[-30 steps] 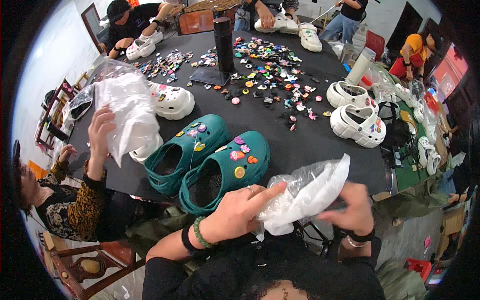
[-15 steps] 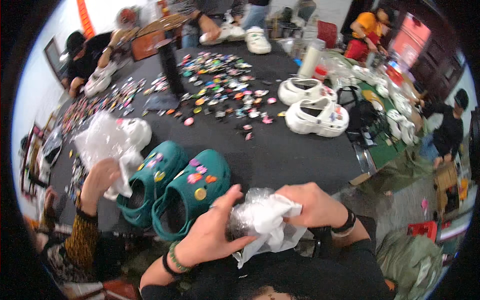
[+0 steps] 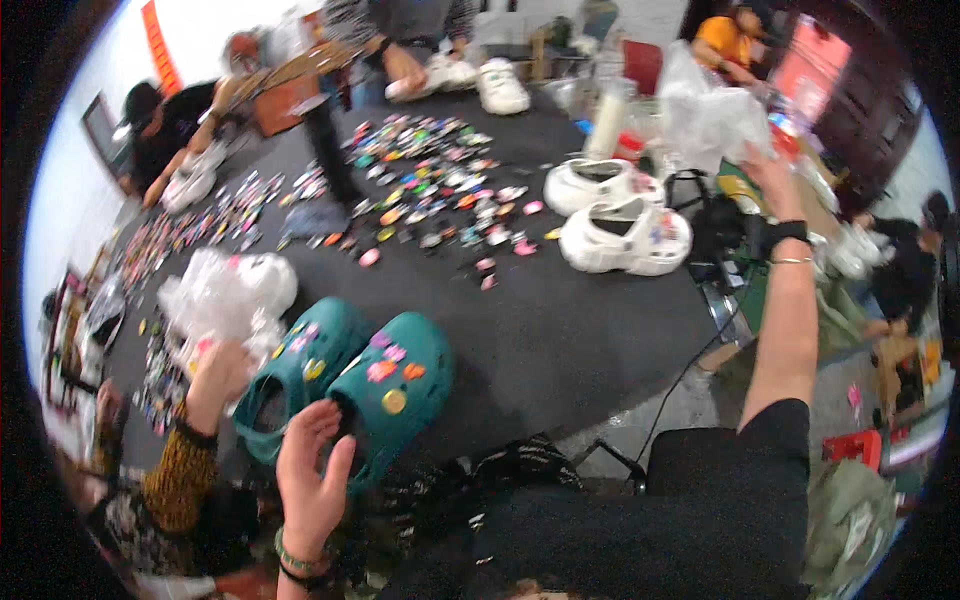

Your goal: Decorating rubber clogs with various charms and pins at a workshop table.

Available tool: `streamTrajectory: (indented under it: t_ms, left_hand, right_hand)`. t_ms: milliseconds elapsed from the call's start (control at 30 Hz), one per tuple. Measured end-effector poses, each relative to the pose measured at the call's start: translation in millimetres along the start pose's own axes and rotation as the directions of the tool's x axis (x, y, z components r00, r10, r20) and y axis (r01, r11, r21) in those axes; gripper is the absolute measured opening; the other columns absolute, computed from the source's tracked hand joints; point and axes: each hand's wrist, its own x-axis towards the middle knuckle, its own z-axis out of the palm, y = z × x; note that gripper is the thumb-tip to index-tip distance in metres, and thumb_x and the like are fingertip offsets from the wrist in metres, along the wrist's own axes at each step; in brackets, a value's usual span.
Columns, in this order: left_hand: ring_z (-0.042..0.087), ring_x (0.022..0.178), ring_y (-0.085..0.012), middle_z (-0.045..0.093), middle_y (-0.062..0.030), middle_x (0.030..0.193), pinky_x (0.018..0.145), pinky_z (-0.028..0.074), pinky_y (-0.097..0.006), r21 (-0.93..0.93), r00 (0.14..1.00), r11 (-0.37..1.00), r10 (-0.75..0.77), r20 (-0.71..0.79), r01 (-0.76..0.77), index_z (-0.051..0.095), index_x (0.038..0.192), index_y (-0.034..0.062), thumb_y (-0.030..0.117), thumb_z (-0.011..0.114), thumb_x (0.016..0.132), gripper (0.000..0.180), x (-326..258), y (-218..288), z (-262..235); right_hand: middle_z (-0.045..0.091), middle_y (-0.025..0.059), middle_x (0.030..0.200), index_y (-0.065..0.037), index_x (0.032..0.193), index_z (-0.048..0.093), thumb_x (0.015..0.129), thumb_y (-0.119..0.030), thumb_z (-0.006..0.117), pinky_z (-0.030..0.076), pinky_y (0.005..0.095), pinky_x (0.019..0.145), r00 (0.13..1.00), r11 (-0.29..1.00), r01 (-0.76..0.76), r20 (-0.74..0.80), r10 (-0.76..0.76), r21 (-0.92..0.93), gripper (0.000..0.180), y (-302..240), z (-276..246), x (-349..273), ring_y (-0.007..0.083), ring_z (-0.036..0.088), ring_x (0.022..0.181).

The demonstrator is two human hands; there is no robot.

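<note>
My left hand open, empty, fingers at the teal clogs | my right hand raised far out, clenched on a clear bag | white clogs between them

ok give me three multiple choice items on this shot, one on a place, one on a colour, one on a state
1. Where is the right hand?
A. flat on the table
B. raised far to the right, holding a clear plastic bag
C. inside a clog

2. What colour are the clogs nearest the left hand?
A. teal
B. red
C. black

3. How is the left hand?
A. closed in a fist
B. open, fingers spread by the clogs
C. clutching a charm

Key: 1 B, the arm stretches up with the bag in its grip; 2 A, both are teal with coloured charms; 3 B, the palm is open and holds nothing.
</note>
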Motion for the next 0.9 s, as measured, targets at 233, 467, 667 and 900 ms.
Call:
streamTrajectory:
  t_ms: [233, 467, 667, 900]
  left_hand:
    - [0.052, 0.125, -0.0232, 0.053, -0.0166, 0.134, 0.107, 0.038, -0.034, -0.077, 0.985, 0.984, -0.157, 0.065, 0.162, 0.041, 0.139, -0.0058, 0.012, 0.059, 0.097, 0.049, 9, 0, -2]
    - [0.053, 0.125, -0.0256, 0.053, -0.0148, 0.136, 0.109, 0.04, -0.041, -0.669, 0.852, 0.529, -0.361, 0.379, 0.522, 0.042, 0.141, -0.0002, 0.027, 0.049, 0.102, 0.048, 43, -18, 17]
    - [0.055, 0.122, -0.0346, 0.055, -0.0172, 0.135, 0.106, 0.043, -0.051, -0.743, 0.747, 0.206, -0.405, 0.527, 0.636, 0.043, 0.139, 0.0021, 0.03, 0.046, 0.101, 0.047, 71, -17, 38]
    - [0.065, 0.107, -0.0329, 0.063, -0.019, 0.121, 0.093, 0.054, -0.048, -0.726, 0.75, 0.292, -0.488, 0.446, 0.622, 0.051, 0.128, -0.0016, 0.008, 0.056, 0.092, 0.037, 76, -13, 45]
  right_hand:
    - [0.07, 0.0109, 0.103, -0.006, 0.132, 0.053, 0.09, -0.017, 0.066, 0.049, 0.027, 0.074, 0.995, 0.922, -0.071, 0.088, 0.041, 0.38, 0.046, -79, 95, -42, 0.014, 0.064, 0.085]
    - [0.069, 0.0148, 0.086, 0.001, 0.099, 0.066, 0.086, -0.015, 0.065, 0.052, 0.0318, 0.067, 0.842, 0.898, 0.126, 0.434, -0.321, 0.42, 0.02, -250, 121, -110, 0.0222, 0.068, 0.074]
    - [0.067, 0.0149, 0.08, -0.001, 0.09, 0.066, 0.082, -0.013, 0.067, 0.052, 0.0385, 0.068, 0.696, 0.842, 0.282, 0.506, -0.51, 0.461, 0.014, -277, 158, -126, 0.0299, 0.066, 0.073]
    - [0.065, 0.0145, 0.083, -0.004, 0.093, 0.064, 0.083, -0.008, 0.063, 0.051, 0.0418, 0.074, 0.634, 0.805, 0.333, 0.515, -0.577, 0.491, 0.011, -292, 214, -128, 0.0318, 0.064, 0.082]
